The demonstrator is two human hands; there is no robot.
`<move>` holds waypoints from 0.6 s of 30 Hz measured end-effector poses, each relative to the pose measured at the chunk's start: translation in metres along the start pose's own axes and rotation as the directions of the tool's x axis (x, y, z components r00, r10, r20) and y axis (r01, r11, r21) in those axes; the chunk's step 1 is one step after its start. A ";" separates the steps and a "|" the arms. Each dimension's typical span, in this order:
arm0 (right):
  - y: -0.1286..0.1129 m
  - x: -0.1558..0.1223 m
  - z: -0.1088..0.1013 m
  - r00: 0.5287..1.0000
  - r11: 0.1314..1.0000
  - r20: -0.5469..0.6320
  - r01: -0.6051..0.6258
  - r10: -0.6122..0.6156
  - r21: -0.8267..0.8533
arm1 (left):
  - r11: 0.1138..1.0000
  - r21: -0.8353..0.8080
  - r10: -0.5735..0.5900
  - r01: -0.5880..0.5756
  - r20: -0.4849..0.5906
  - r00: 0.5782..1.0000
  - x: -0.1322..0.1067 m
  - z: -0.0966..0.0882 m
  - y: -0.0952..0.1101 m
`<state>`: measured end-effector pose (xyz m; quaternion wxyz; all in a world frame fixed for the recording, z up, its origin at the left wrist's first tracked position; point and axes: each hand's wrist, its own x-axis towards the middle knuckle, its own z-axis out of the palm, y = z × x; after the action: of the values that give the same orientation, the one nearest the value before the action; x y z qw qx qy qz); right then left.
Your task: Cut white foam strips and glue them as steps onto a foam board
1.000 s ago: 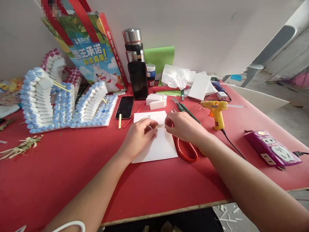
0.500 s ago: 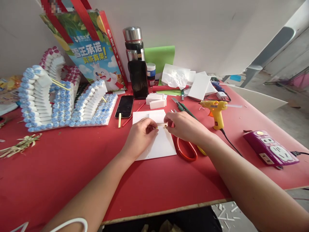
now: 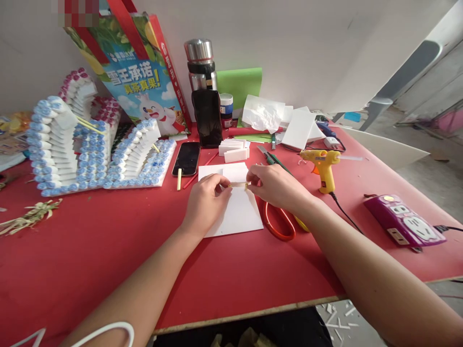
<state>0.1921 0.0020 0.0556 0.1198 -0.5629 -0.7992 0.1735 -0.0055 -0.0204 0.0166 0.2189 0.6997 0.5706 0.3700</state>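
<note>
My left hand (image 3: 209,205) and my right hand (image 3: 275,185) face each other over a white sheet (image 3: 240,217) lying on the red table. The thumb and forefinger of each hand are pinched, and a small yellow piece (image 3: 230,186) shows at the left fingertips. Another small yellow piece (image 3: 246,186) is at the right fingertips. Between them runs a narrow pale edge, too small to make out. A smaller white piece (image 3: 234,173) rests on the sheet just beyond my fingers. Scissors with red handles (image 3: 277,226) lie partly under my right hand.
A yellow glue gun (image 3: 321,168) and a purple power strip (image 3: 403,221) are on the right. White blocks (image 3: 237,154), a phone (image 3: 186,159) and a standing black phone-like object (image 3: 207,118) are beyond my hands. Blue-and-white folded models (image 3: 65,149) stand at left.
My left hand has moved slightly up and left, widening the gap between the fingertips. The yellow pieces at both fingertips show more plainly. My right hand has barely moved.
</note>
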 end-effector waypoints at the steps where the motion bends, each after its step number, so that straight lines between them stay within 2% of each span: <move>1: 0.000 0.000 0.001 1.000 1.000 0.001 -0.002 0.002 0.001 | 1.000 0.015 0.005 -0.005 -0.008 1.000 0.000 0.000 0.000; 12: -0.002 0.000 0.001 0.999 0.999 0.013 -0.031 0.031 -0.011 | 0.988 0.109 0.108 -0.107 -0.002 0.994 -0.002 0.003 -0.002; 18: -0.004 -0.001 0.000 0.999 0.999 0.011 -0.038 0.039 -0.018 | 0.983 0.155 0.103 -0.099 -0.020 0.994 -0.002 0.003 0.000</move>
<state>0.1893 0.0002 0.0574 0.1068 -0.5782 -0.7904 0.1720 -0.0031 -0.0222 0.0141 0.1372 0.7372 0.5643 0.3454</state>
